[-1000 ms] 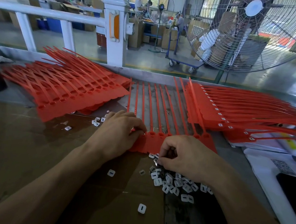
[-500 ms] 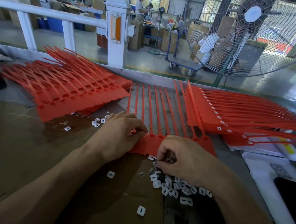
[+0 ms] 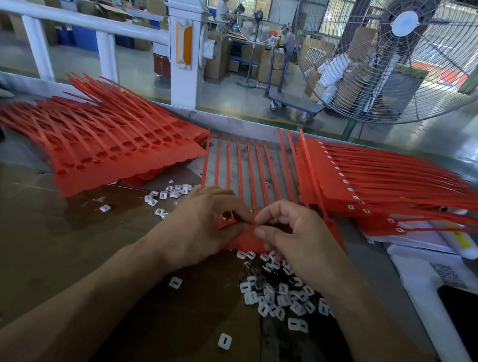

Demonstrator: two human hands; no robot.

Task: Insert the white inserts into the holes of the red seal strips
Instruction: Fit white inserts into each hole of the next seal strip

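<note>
The left hand point(image 3: 201, 220) and right hand point(image 3: 293, 235) meet at the middle of the desk point(image 3: 30, 237), over the head end of a red strip set point(image 3: 249, 181) whose tails run away toward the far edge. The left hand pinches the strip head between thumb and fingers. The right hand has its fingers curled, thumb and fingertip pressed at the strip head; whether an insert is between them cannot be told. A heap of white inserts point(image 3: 275, 293) lies just below the right hand, and a smaller scatter point(image 3: 166, 195) sits left of the left hand. A stack of empty strips point(image 3: 107, 149) lies at left; a stack with inserts fitted point(image 3: 373, 187) lies at right.
</note>
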